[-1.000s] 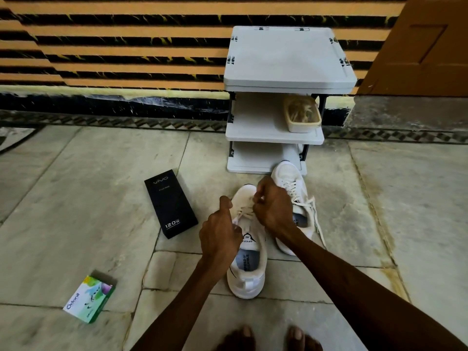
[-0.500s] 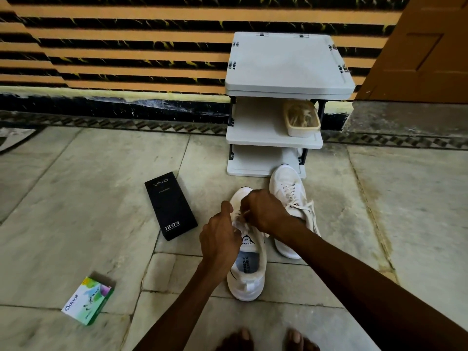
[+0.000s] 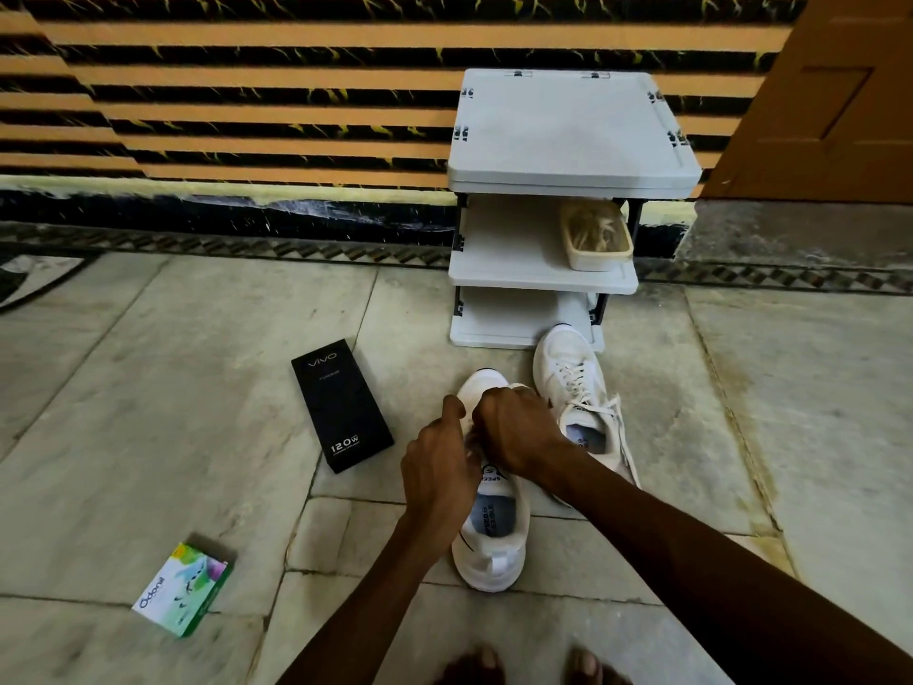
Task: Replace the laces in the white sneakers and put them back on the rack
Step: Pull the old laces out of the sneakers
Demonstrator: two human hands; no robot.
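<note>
Two white sneakers stand on the marble floor in front of a white three-shelf rack (image 3: 543, 279). The near sneaker (image 3: 494, 541) points away from me, and both hands work over its lacing area. My left hand (image 3: 437, 469) has its fingers curled at the laces on the shoe's left side. My right hand (image 3: 518, 430) is curled over the top of the shoe and hides most of the lace; the fingertips are out of sight. The far sneaker (image 3: 575, 388) stands to the right, laced, with loose lace ends trailing down its right side.
A black vivo phone box (image 3: 341, 405) lies left of the sneakers. A green and white Odonil box (image 3: 183, 588) lies at the lower left. A beige tub (image 3: 595, 234) sits on the rack's middle shelf. My bare toes (image 3: 528, 667) show at the bottom edge.
My right hand has come down and in from a raised pull, now sitting low over the near sneaker's laces close to my left hand. The sneakers have stayed in place.
</note>
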